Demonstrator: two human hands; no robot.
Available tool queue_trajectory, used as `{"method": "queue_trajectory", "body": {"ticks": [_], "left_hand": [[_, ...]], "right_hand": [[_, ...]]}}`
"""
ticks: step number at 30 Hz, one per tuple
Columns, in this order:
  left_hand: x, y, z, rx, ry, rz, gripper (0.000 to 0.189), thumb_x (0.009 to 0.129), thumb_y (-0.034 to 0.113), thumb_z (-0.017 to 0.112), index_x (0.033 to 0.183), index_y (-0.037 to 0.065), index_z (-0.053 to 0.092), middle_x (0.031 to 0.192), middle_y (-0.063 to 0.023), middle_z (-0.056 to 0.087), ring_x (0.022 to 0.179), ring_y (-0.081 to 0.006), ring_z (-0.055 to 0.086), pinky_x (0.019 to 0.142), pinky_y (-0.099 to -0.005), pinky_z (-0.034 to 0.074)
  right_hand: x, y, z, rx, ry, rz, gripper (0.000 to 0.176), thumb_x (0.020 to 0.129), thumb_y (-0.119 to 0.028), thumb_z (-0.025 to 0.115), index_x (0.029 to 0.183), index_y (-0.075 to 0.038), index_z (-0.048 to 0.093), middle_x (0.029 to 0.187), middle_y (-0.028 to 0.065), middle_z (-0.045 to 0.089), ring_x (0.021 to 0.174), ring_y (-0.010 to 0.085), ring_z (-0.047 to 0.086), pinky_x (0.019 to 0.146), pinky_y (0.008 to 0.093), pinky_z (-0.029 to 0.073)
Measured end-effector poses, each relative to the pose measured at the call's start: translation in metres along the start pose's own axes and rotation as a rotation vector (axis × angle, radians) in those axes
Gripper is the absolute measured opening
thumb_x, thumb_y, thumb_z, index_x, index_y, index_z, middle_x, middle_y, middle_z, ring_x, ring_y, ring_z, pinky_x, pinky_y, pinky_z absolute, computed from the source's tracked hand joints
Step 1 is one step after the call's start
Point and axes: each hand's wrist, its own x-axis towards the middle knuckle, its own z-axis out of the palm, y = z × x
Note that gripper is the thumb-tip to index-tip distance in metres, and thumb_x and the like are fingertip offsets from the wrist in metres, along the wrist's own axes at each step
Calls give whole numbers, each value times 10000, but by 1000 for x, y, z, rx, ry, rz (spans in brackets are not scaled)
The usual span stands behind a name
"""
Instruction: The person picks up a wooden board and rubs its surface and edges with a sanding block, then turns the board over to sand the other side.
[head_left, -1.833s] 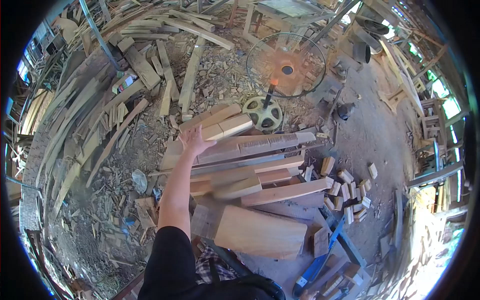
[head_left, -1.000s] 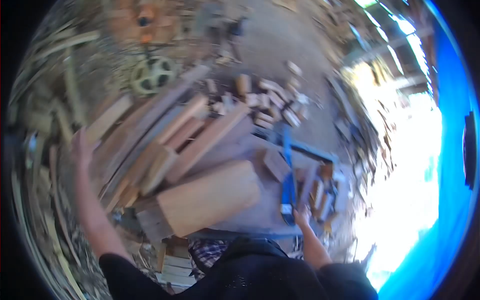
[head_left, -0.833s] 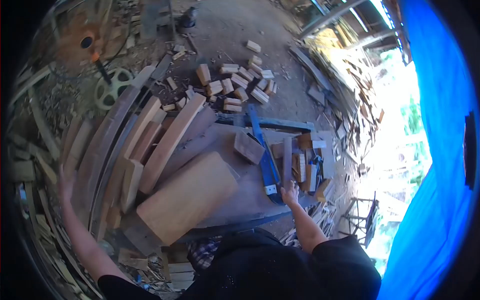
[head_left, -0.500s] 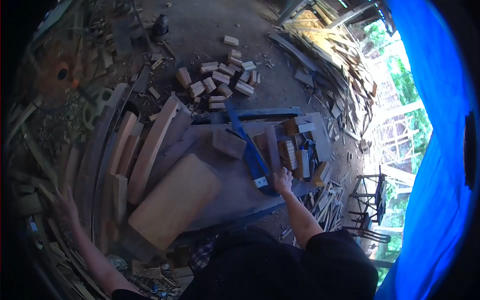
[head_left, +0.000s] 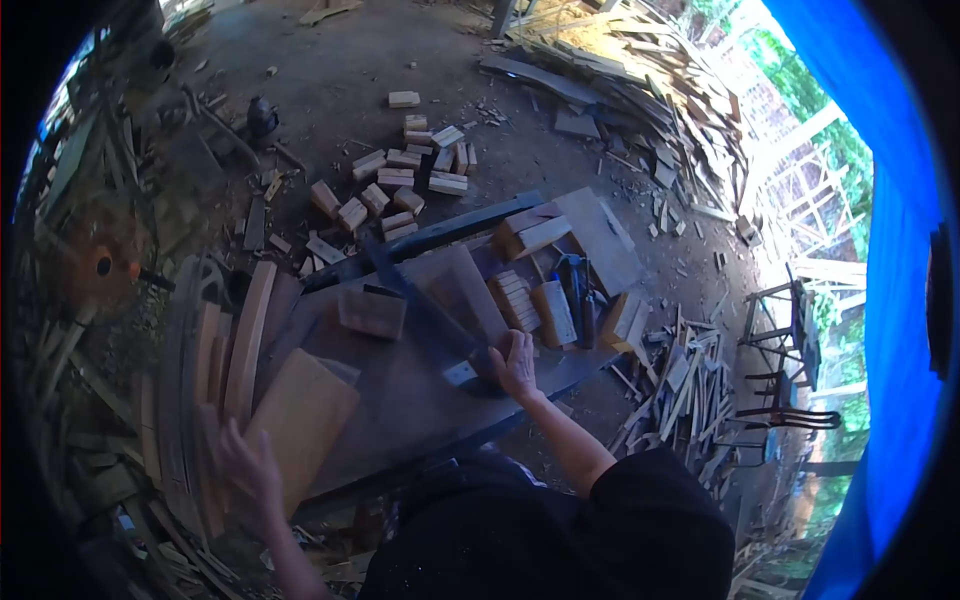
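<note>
My left hand (head_left: 252,462), fingers spread, is over the near end of a broad pale board (head_left: 305,415) on the workbench (head_left: 400,420). My right hand (head_left: 515,366) is open, its thumb apart from its fingers. It is right at the near end of a flat brown board (head_left: 478,295), beside the handle end of a dark-bladed hand saw (head_left: 425,308). Left of the saw lies a dark wood block (head_left: 371,313). Beyond my right hand are a grooved wood block (head_left: 515,300), a plain block (head_left: 553,313) and a hammer (head_left: 575,275).
Curved timbers (head_left: 248,345) stand along the bench's left side. Several cut blocks (head_left: 397,177) lie on the dirt floor beyond it. Scrap wood (head_left: 680,385) is piled to the right, near a dark metal frame (head_left: 785,325) and a blue tarp (head_left: 890,250).
My left hand has come right, from the timbers at the far left to over the broad board. My right hand stays by the brown board's end. The whole view has swung round.
</note>
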Motion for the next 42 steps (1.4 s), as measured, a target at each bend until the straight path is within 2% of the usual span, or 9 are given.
{"method": "queue_trajectory", "body": {"ticks": [3,6,10,15,18,23,34,36,42], "left_hand": [[-32,48,30,168,-83,50,673,1012,455,551,1570,158,319,1567,-194,342,1425,-424,357,1146,-566,298],[-49,63,55,258,-184,-15,693,1019,481,517,1589,164,284,1616,-199,273,1440,-429,340,1132,-595,313],[-51,94,52,328,-248,-158,758,1012,557,476,1606,158,226,1646,-205,206,1466,-436,304,1118,-632,323],[-53,119,52,396,-336,-189,897,967,651,487,1620,137,147,1659,-226,138,1479,-468,263,1122,-642,326],[-52,135,41,360,-411,-245,1024,899,685,575,1624,129,111,1663,-239,104,1479,-484,251,1125,-646,326],[-52,122,50,455,-409,-194,1206,796,509,796,1626,128,8,1669,-238,73,1492,-450,256,1137,-602,351],[-47,129,74,535,-398,-338,1262,786,404,834,1615,110,-71,1670,-245,26,1498,-431,254,1155,-560,354],[-49,133,71,539,-408,-349,1265,785,396,838,1614,109,-74,1672,-239,28,1495,-432,257,1158,-556,352],[-46,131,74,523,-399,-356,1268,779,383,845,1616,118,-70,1676,-226,29,1487,-426,277,1155,-556,357]], "right_hand": [[-8,17,-47,81,59,13,534,869,-202,719,1305,-15,474,1154,220,483,1097,412,500,968,474,428],[-11,59,-90,61,147,105,559,875,-233,719,1327,-20,468,1152,221,485,1126,421,500,971,479,429],[-8,112,-131,92,307,266,499,875,-252,734,1255,10,545,1085,190,524,1011,369,552,900,441,461],[0,150,-135,101,126,275,519,905,-326,716,1279,8,581,1146,208,562,1080,373,576,932,433,473],[21,143,-127,249,50,254,515,936,-379,674,1278,0,612,1115,200,585,1031,365,596,913,430,481],[52,145,-106,301,35,239,447,974,-339,629,1273,-7,635,979,204,629,952,369,631,870,438,505],[13,171,-96,404,29,224,400,1011,-346,590,1289,-65,653,948,192,663,934,357,642,840,432,509],[12,168,-97,298,126,157,332,1023,-259,594,1278,-58,664,936,141,684,883,265,666,823,366,515],[22,170,-86,318,122,189,314,1015,-254,607,1258,-67,672,926,149,666,869,291,643,810,384,511]]}}
